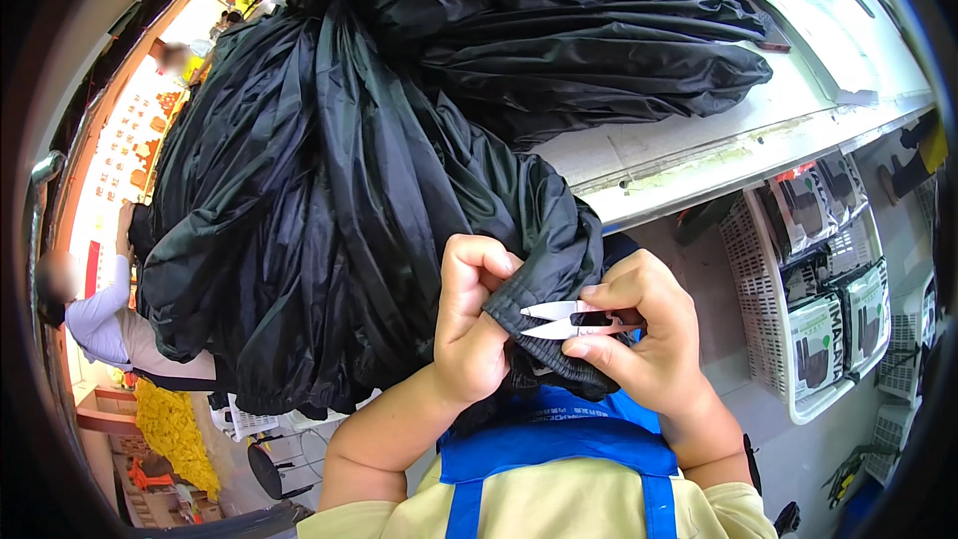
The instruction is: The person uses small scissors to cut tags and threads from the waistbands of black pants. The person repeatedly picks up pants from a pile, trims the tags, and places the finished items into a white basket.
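Black shiny fabric (329, 190) with gathered, elastic-looking edges lies in a big heap over the table and hangs down its near side. My left hand (467, 329) pinches one gathered edge (511, 297) of it in front of my body. Between the thumb and fingers of my right hand (654, 334) is a pair of small thread snips (552, 328). Their two pointed silver blades stand apart and point left at the gathered edge, close to my left fingers. Whether the blades touch the cloth, I cannot tell.
The white table (639, 165) has a worn near edge. Below it at right stands a white plastic basket (753, 299) with packaged goods (818, 334). Another person (105, 314) is at the far left, above a yellow heap (175, 429). A blue apron (559, 449) covers my front.
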Available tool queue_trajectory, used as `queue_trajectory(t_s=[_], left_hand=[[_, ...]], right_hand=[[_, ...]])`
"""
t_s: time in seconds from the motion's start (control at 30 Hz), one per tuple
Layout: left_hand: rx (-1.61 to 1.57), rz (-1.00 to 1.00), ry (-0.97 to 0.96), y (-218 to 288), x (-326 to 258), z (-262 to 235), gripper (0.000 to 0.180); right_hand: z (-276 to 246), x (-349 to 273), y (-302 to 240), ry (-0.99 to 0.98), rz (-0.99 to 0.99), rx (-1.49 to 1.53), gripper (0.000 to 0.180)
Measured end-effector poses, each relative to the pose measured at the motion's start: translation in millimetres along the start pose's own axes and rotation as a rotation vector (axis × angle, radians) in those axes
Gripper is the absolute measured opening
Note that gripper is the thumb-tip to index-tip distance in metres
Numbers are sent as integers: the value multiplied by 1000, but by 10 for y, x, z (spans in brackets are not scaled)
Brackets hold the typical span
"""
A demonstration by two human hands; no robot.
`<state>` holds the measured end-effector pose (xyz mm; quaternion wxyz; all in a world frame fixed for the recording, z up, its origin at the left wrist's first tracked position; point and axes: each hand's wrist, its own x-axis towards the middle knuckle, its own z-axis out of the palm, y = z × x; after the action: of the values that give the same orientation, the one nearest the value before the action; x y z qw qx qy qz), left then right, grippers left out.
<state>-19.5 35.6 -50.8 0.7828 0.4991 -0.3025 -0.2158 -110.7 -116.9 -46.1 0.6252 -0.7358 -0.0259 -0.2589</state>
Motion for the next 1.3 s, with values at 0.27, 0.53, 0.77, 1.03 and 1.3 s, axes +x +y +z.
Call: queue_trajectory(t_s=[0.27,0.53,0.77,1.03,1.3], left_hand=[[-185,-21,72,48,49,81,20],[-314,-95,172,116,61,1,20],[-322,-96,192,164,-3,-34,20],[-264,-33,115,123,-26,-41,18],[-201,-30,93,127,-36,15,20]], right_hand=[[-106,-121,329,300,105,735,39],[-156,-312,452,289,160,756,38],[-137,-222,325,125,192,500,30],[-141,58,64,-57,-54,-5,30],[-38,235,-106,-94,-166,-107,36]])
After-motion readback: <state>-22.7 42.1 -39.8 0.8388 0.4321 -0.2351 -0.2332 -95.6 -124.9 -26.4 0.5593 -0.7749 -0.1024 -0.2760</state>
